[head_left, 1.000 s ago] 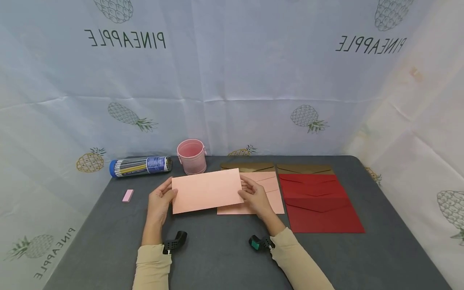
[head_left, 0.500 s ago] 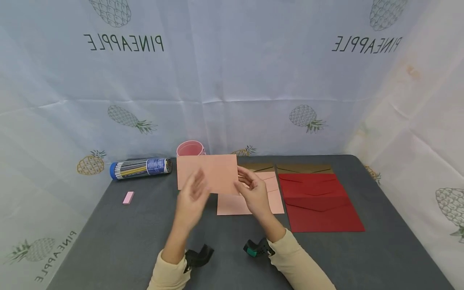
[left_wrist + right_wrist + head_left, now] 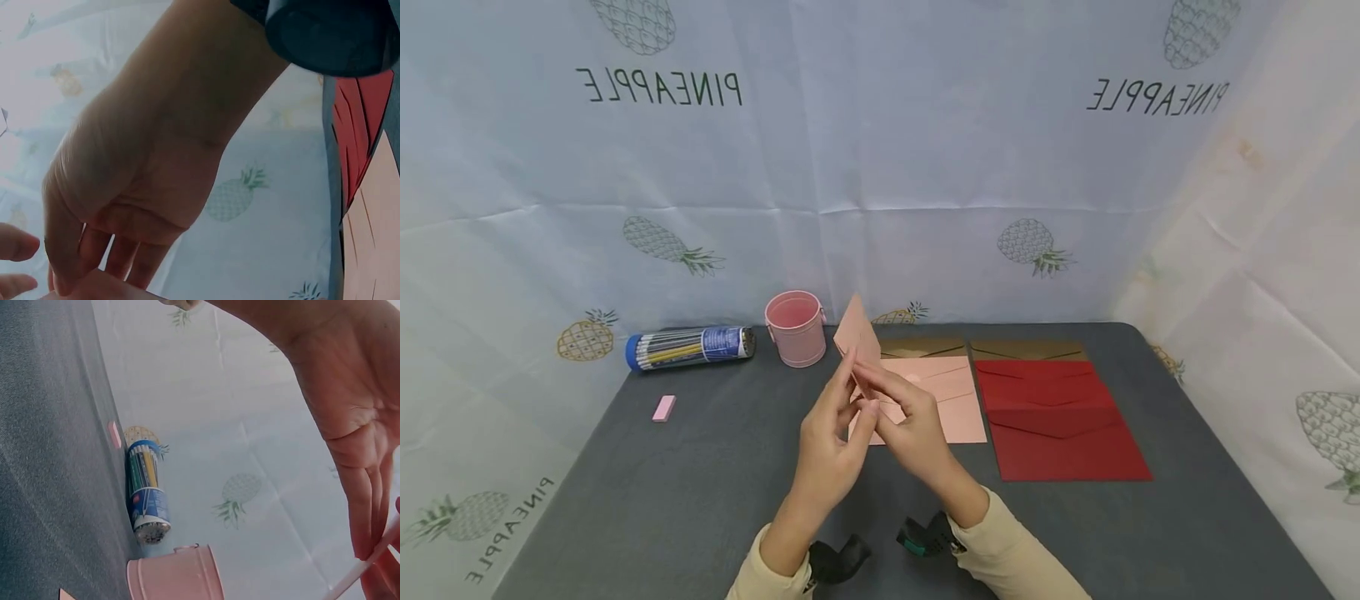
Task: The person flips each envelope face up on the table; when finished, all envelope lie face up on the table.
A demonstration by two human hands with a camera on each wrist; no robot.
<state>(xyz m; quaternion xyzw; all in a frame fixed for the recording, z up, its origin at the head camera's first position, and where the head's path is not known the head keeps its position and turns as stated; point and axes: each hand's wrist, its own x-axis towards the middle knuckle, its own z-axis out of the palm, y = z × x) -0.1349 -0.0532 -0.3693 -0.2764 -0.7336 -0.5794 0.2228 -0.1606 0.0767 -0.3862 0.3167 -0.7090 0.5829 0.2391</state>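
Note:
A pink envelope [image 3: 857, 333] is held up over the table, turned nearly edge-on in the head view. My left hand [image 3: 826, 450] pinches its near end between thumb and fingers. From the other side my right hand [image 3: 921, 429] pinches the same end, its fingertips close to the left ones. Fingers cover the envelope's lower part. In the right wrist view the envelope [image 3: 359, 575] shows as a thin pale edge between the fingers. Another pink envelope [image 3: 951, 417] lies flat behind the hands, partly over a brown envelope [image 3: 917, 346].
Red envelopes [image 3: 1075, 450] overlap at the right, with another brown envelope [image 3: 1030, 348] behind them. A small pink bucket [image 3: 797, 333] stands at the back. Left of it lies a tube of pencils [image 3: 691, 347], with a pink eraser [image 3: 664, 408] nearer. A pineapple-print cloth [image 3: 880, 167] hangs behind the table.
The pink envelope was broad side on, first held at both ends. My left hand let go and moved right to the right hand's end, while the envelope turned edge-on, uncovering the bucket.

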